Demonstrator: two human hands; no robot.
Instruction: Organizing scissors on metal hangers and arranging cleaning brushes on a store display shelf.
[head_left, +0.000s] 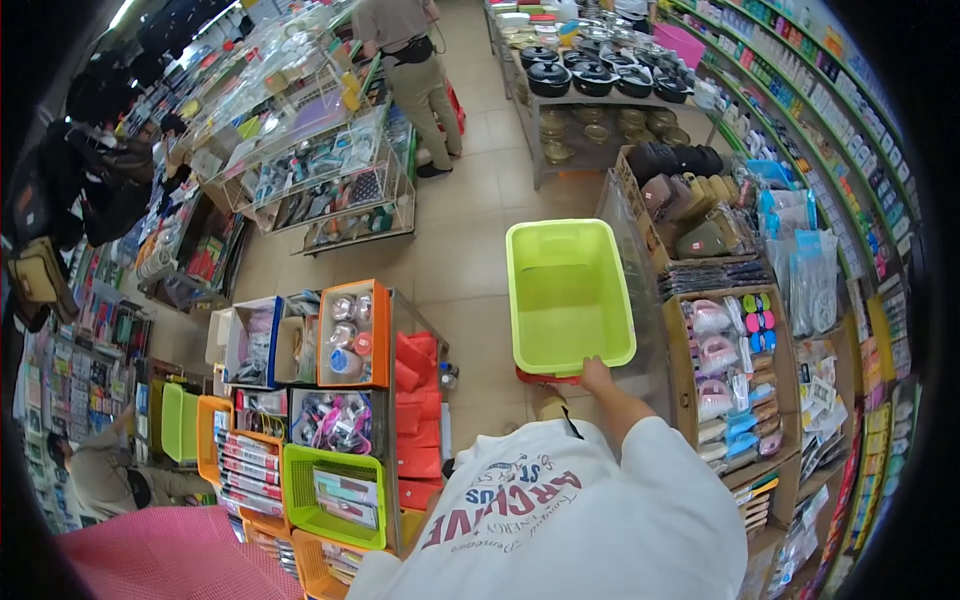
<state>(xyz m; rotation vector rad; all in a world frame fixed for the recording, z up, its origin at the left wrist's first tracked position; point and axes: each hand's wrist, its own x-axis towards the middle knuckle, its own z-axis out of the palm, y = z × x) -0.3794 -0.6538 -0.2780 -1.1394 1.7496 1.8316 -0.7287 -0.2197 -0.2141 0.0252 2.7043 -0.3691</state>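
Observation:
My right hand (596, 373) grips the near rim of a lime-green plastic tub (570, 311). The tub is rectangular, and its inside shows nothing in it. A strip of something red (536, 377) peeks out under the near rim; what it is stays mostly hidden. My left hand is out of view, hidden beyond my white T-shirt (600, 525). Left of the tub lie red packets (416, 427) at the side of a display stand. To its right is a cardboard box of brushes (720, 375).
A person (409, 67) stands in the aisle ahead; another person (112, 472) is low at left. Black lidded pots (549, 79) fill a metal table (536, 135). Bottle shelves (817, 97) line the right. Baskets and boxes, including a green basket (296, 487), crowd the left stand.

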